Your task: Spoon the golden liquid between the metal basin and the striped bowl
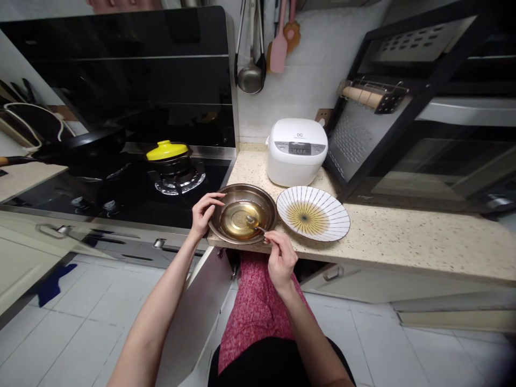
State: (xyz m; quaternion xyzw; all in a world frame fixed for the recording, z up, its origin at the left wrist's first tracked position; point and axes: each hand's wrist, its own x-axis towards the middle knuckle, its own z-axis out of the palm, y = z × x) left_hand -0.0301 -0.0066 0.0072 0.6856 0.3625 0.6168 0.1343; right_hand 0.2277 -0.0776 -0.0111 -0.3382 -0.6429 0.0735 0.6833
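A wide metal basin [220,236] with amber liquid in it stands at the counter's front edge. My left hand [201,215] is at the basin's left rim, its fingers reaching over the edge and the thumb lower down. Pinched in my right hand [281,258] is the handle of a metal spoon [253,221]. The spoon's bowl is inside the basin, at the liquid. Just right of the basin, a white plate [341,221] with dark radiating lines and a brownish-yellow centre touches or nearly touches its rim.
Behind the plate stands a white rice cooker [298,153]. A pot with a yellow lid [167,150] sits on the stove, with a black wok [88,145] farther left. A dark oven [439,156] stands right. Below the basin, a cabinet door [201,306] hangs open.
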